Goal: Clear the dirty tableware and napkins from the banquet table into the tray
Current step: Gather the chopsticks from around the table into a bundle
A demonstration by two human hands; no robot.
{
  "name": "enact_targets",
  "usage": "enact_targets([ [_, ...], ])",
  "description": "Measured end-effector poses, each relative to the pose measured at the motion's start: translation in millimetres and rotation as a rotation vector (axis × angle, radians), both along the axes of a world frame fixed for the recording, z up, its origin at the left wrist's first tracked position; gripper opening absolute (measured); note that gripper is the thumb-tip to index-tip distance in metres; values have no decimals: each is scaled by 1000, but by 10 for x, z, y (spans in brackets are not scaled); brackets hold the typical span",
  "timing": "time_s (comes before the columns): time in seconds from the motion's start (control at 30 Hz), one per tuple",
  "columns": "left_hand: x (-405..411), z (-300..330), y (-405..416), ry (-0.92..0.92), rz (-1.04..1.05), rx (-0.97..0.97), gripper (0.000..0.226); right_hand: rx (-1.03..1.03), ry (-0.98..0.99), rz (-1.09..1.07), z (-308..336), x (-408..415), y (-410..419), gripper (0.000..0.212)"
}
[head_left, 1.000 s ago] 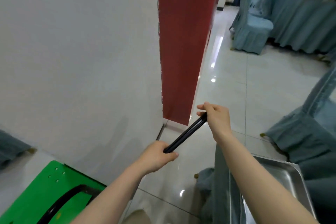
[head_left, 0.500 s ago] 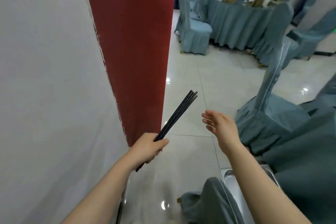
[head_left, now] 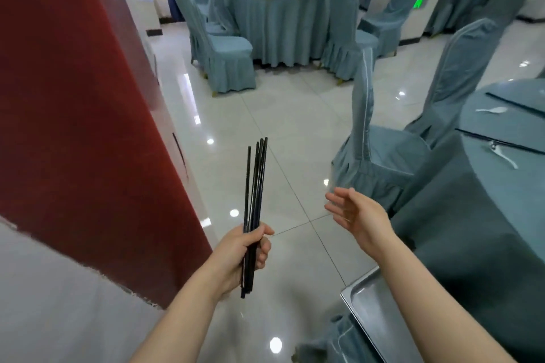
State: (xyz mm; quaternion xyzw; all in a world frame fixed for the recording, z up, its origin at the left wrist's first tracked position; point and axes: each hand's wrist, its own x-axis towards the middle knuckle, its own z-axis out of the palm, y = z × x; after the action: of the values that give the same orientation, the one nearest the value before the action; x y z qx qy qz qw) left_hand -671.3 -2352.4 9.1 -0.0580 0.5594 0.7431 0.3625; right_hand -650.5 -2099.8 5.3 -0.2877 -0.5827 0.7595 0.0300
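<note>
Left hand point(head_left: 241, 247) clamped around the lower ends of a bundle of black chopsticks point(head_left: 255, 186), held upright above the tiled floor point(head_left: 283, 115) beside a red pillar point(head_left: 82, 115). Right hand point(head_left: 358, 215) empty, fingers spread apart. Steel tray point(head_left: 368, 298) at lower right, near the cloth-covered counter point(head_left: 486, 186) bearing white spoons point(head_left: 491, 110).

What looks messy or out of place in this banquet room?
On the near table, white spoons lie scattered at angles beside black chopsticks. The bundle of chopsticks in the left hand fans out unevenly. The right hand holds nothing.
</note>
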Motion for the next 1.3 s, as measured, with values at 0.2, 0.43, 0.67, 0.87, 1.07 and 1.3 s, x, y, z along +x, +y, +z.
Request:
enact_targets([
  [0.2, -677, 165, 273, 49, -90, 8, 17, -1, -9, -132, 13, -204, 363, 31],
  [0.43, -1532, 314, 661, 170, -151, 38, 10, -9, -14, -310, -120, -374, 618, 28],
  [0.67, -2048, 365, 1010, 189, -142, 56, 20, -34, -43, -488, -163, -558, 978, 24],
  [0.87, -2594, 264, 1431, 169, -77, 35, 26, -40, -72, -536, -239, -1113, 1609, 18],
  [1.07, -3258, 304, 2356, 146, -88, 6, 28, 61, -111, -514, -380, -1621, 2621, 18],
  [1.3, -3788, 439, 3614, 136, -127, 49, 25, 344, -216, -477, -463, -1883, 3774, 20],
])
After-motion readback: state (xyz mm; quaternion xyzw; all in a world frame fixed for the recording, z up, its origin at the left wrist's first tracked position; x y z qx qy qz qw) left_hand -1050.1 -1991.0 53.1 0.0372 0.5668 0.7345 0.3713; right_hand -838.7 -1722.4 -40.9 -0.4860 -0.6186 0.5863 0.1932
